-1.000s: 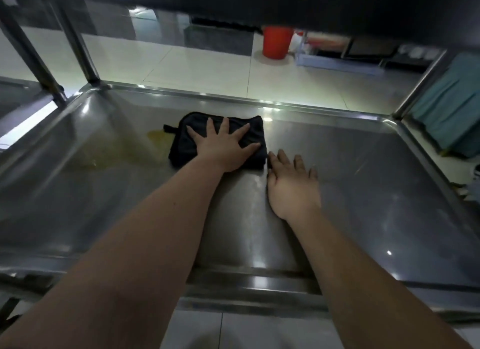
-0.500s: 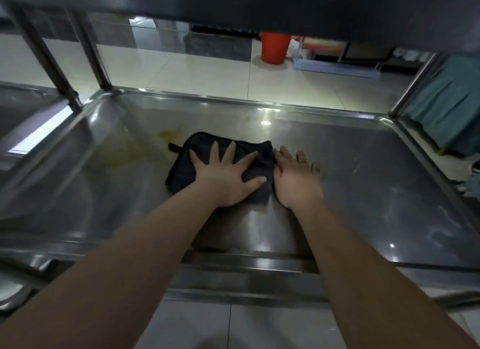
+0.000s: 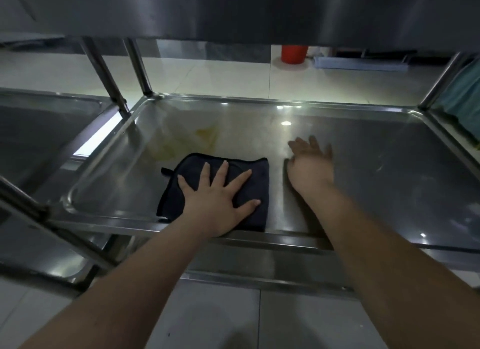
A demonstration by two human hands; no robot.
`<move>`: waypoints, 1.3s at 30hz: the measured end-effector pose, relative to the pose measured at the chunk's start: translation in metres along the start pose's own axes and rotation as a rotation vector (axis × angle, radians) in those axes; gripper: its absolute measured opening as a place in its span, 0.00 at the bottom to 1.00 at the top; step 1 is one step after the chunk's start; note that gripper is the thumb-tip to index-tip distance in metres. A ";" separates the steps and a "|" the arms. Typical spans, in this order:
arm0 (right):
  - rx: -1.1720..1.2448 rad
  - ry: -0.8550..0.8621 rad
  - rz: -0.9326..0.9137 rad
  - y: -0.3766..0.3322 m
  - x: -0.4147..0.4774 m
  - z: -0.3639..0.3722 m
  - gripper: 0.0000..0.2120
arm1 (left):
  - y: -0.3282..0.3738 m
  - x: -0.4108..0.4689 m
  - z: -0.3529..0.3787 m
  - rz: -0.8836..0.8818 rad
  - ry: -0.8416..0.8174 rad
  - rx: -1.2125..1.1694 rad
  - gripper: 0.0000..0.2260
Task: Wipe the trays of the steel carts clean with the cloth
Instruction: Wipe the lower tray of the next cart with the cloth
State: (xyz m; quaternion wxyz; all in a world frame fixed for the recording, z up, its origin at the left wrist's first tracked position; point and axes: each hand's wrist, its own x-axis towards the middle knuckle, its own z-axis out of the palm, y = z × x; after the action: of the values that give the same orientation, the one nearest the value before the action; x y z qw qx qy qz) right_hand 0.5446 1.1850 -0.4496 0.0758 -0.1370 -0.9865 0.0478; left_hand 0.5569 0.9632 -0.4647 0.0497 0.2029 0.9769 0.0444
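Observation:
A dark folded cloth (image 3: 249, 172) lies flat on the steel cart's tray (image 3: 389, 172), close to the tray's near rim. My left hand (image 3: 218, 200) presses down on the cloth with fingers spread wide. My right hand (image 3: 310, 167) rests flat on the bare steel just right of the cloth, fingers apart, holding nothing. A yellowish smear (image 3: 205, 138) stains the tray behind and left of the cloth. The underside of an upper shelf (image 3: 233, 11) covers the top of the view.
A second steel cart's tray (image 3: 46, 130) stands close on the left, with slanted steel posts (image 3: 104, 73) between the two. A red bucket (image 3: 293, 53) stands on the tiled floor beyond. Teal fabric (image 3: 465, 99) hangs at the right edge.
My left hand has dragged the cloth back from the far side to the near rim, uncovering the yellowish smear. My right hand has moved away from the cloth, to the right.

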 end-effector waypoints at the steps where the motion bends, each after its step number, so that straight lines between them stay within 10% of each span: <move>1: 0.083 -0.011 -0.026 -0.016 0.003 0.000 0.23 | -0.002 -0.004 0.002 -0.015 0.007 -0.008 0.35; 11: 0.180 -0.184 -0.130 -0.094 0.025 0.023 0.21 | -0.049 -0.016 -0.007 -0.104 -0.056 -0.026 0.36; 27: 0.045 0.005 -0.136 -0.092 0.023 0.052 0.24 | -0.076 0.194 -0.037 -0.041 -0.025 0.010 0.32; 39: 0.089 -0.037 -0.114 -0.095 0.017 0.039 0.24 | -0.092 0.079 -0.026 0.061 -0.095 0.047 0.32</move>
State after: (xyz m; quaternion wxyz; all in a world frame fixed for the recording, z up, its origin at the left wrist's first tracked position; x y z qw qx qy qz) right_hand 0.4970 1.0961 -0.4746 0.0664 -0.0763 -0.9908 0.0899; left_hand 0.4457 0.9093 -0.4551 0.0898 0.2356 0.9676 0.0131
